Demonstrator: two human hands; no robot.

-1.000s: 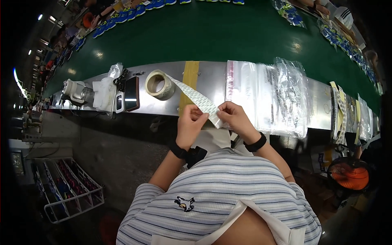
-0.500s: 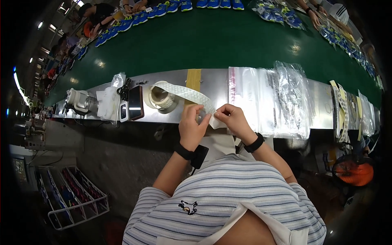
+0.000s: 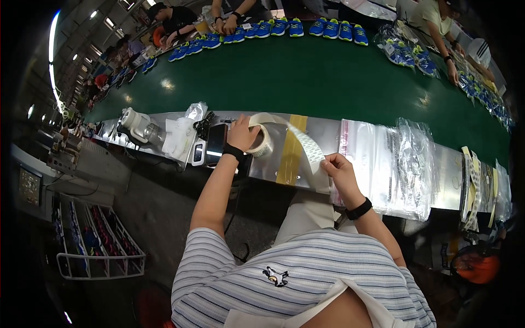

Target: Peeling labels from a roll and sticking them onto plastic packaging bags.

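Note:
A roll of white stickers point(image 3: 263, 143) stands on the metal ledge point(image 3: 273, 165) in front of me. My left hand point(image 3: 242, 134) grips the roll's left side, fingers over its upper edge. From the top of the roll a loose sticker strip point(image 3: 309, 148), printed with small grey marks, arcs to the right and hangs down past the ledge's near edge. My right hand point(image 3: 340, 171) pinches this strip between thumb and fingers near its lower part. A dark-screened phone point(image 3: 217, 143) lies partly behind my left wrist.
Clear plastic bags point(image 3: 377, 164) lie stacked right of my right hand. Yellow tape point(image 3: 292, 156) crosses the ledge. Beyond runs a green conveyor belt point(image 3: 262, 76) with blue shoes point(image 3: 262, 28) along its far side, where other people work. Sticker strips point(image 3: 470, 188) lie far right.
My left hand has left the strip's end and moved left onto the roll. My right hand now holds the strip further right, stretching it out. The view has shifted.

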